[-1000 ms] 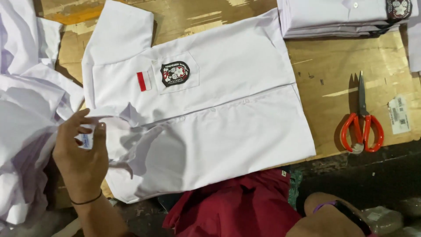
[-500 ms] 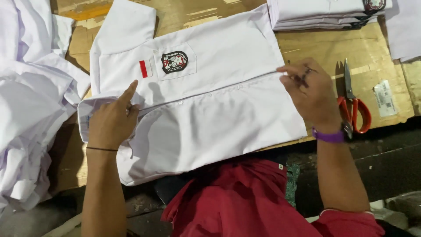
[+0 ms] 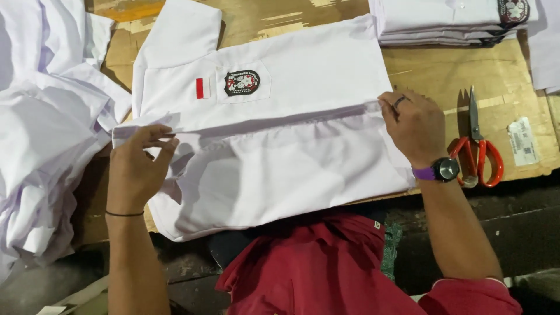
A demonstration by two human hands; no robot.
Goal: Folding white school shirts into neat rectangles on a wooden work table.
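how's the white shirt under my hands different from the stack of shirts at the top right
The white shirt lies spread out flat; the stack of shirts is folded and piled. The left hand and right hand pinch the spread shirt's edges; nothing touches the stack. Both are white with a dark badge.

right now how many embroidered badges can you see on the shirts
2. One badge sits on the pocket of the white shirt spread flat; the other badge is on the folded stack at top right. The loose pile may hide more.
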